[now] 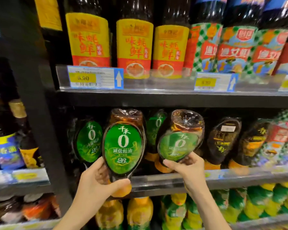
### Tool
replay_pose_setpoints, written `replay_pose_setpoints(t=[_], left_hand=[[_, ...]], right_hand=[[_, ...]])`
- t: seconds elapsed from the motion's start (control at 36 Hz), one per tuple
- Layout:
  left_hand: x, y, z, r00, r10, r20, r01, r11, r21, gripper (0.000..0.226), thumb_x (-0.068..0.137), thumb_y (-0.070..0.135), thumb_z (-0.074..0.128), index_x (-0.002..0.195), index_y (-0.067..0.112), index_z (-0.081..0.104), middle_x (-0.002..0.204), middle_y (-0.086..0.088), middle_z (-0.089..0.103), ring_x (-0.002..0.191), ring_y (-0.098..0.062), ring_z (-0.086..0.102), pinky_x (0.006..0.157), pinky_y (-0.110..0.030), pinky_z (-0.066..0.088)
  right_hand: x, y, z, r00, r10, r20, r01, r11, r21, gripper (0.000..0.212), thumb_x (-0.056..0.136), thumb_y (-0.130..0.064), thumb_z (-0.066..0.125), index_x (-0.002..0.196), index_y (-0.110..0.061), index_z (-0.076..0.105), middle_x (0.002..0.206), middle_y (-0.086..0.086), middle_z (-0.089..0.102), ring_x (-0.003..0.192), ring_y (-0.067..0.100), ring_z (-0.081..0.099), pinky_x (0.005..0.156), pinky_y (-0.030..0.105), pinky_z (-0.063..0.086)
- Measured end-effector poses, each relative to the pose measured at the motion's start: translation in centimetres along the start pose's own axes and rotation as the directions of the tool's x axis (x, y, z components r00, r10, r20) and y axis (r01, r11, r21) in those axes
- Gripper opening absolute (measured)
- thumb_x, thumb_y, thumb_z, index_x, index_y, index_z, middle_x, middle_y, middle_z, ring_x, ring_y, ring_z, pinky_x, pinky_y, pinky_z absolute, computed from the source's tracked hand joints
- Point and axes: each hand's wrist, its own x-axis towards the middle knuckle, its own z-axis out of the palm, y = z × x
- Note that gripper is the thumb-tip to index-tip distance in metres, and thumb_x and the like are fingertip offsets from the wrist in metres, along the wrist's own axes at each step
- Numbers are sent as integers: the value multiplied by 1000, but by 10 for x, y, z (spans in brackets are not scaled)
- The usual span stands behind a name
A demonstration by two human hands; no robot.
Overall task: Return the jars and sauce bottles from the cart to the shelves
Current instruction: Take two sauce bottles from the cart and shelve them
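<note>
Green-labelled bottles (pixel 123 146) (pixel 179 140) fill both closed hands (pixel 100 178) (pixel 188 166); the tilted right one may topple neighbouring bottles (pixel 223 140) just beyond it.

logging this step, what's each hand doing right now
Left hand: closed around an upright green-label bottle.
Right hand: closed around a tilted green-label bottle.

A bright green oval label with white characters is shown on the dark brown squeeze bottle (pixel 123 146), above an orange cap. The same green is seen on the tilted bottle (pixel 179 143). Yellow-and-red labels (pixel 134 47) are carried by the upper bottles, and green-and-white check by the cartons (pixel 236 48). The shelf frame (pixel 156 98) is coloured black.
</note>
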Motion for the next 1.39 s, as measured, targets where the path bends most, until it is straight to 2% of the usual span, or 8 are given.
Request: replay_pose_setpoints(t=[0.36,0.53,0.67,0.92,1.08,1.19,1.25,1.39], left_hand=[[10,-12,-9,996,-82,38,84,996,-29,93,9,57,88,96,37,64,94,8,75,89,-7,69,69,-15,54],[12,-14,-12,994,-98,43,99,995,-27,99,10,56,89,103,33,63,96,6,74,93,-9,69,83,-30,52],[11,-14,-11,993,-100,59,102,994,-31,99,11,57,89,104,30,63,96,7,74,90,-6,69,75,-18,55],[11,-16,-6,987,-143,78,147,988,-48,106,12,54,90,110,26,62,98,7,74,95,-7,68,92,-35,50],[10,-11,-1,988,-119,97,124,991,-48,97,14,55,89,104,27,63,95,7,74,89,-9,70,75,-21,56],[8,-9,0,991,-94,93,97,995,-32,93,18,51,90,104,27,64,96,7,74,90,-10,70,78,-26,56],[7,-7,0,992,-91,89,93,995,-24,91,19,48,90,104,28,63,96,9,74,90,-7,69,78,-26,56],[2,-4,-1,991,-108,79,112,993,-40,94,10,58,87,98,38,62,94,20,72,92,5,65,79,-24,49]], right_hand=[[21,19,7,984,79,161,-57,989,-135,42,58,0,84,96,-8,69,90,3,75,89,14,70,71,19,54],[30,22,9,970,140,198,-104,978,-183,42,61,-2,83,95,-18,65,87,-7,75,86,7,70,70,18,53],[36,22,9,954,188,232,-149,973,-176,46,65,3,80,104,-12,61,93,0,74,90,9,69,71,17,54],[41,23,3,922,261,284,-196,951,-237,43,68,-2,79,106,-14,62,98,-2,74,95,8,68,74,15,53],[43,24,3,915,303,266,-206,918,-339,67,54,-32,87,113,-15,60,105,-2,72,103,13,65,94,36,51],[40,23,5,923,293,250,-168,890,-425,43,69,-22,81,107,-19,59,103,-5,70,98,7,64,81,17,53],[38,22,5,934,271,234,-134,871,-473,37,71,-23,79,101,-27,59,104,-6,69,99,5,64,87,22,53],[23,7,1,972,183,147,-83,855,-511,59,67,-25,81,118,-9,57,107,-8,62,113,13,56,97,26,46]])
